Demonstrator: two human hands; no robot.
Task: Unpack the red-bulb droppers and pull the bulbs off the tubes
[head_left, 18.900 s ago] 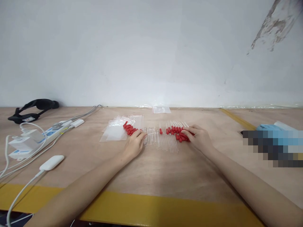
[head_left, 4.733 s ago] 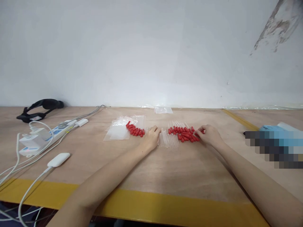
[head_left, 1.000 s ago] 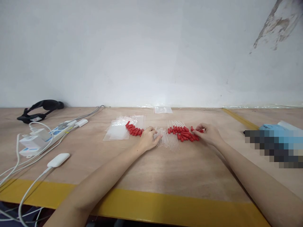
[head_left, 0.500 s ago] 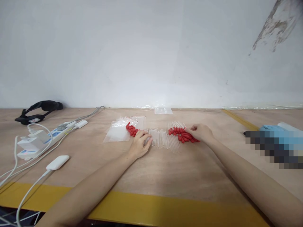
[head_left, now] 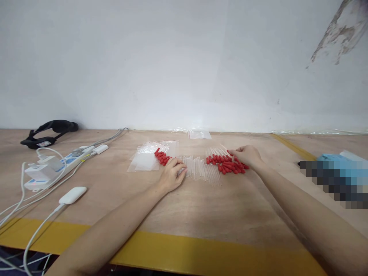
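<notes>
My right hand [head_left: 247, 156] pinches the red rubber bulb of a dropper [head_left: 229, 152], whose thin clear tube points up and left. Under and beside these fingers lie loose red rubber bulbs [head_left: 230, 165]. Just behind the bulbs, droppers with red bulbs [head_left: 215, 158] lie in a row, tubes toward the wall. My left hand [head_left: 171, 175] rests on the table with fingers curled at the left end of a row of thin clear tubes [head_left: 198, 168]. Whatever its fingertips hold, if anything, is hidden. More red bulbs [head_left: 161, 157] lie behind that hand, partly covered by it.
Clear zip bags [head_left: 145, 157] lie left of the bulbs, and another bag [head_left: 199, 135] is by the wall. At left are a power strip [head_left: 71, 161] with white chargers, a white cabled device [head_left: 73, 195] and a black headset strap [head_left: 48, 134]. A blue item [head_left: 335, 163] sits at right.
My right hand has lifted slightly away from the loose bulbs toward the row of droppers; a dropper's red bulb now shows at its fingertips. My left hand stays by the tubes. The view has shifted slightly.
</notes>
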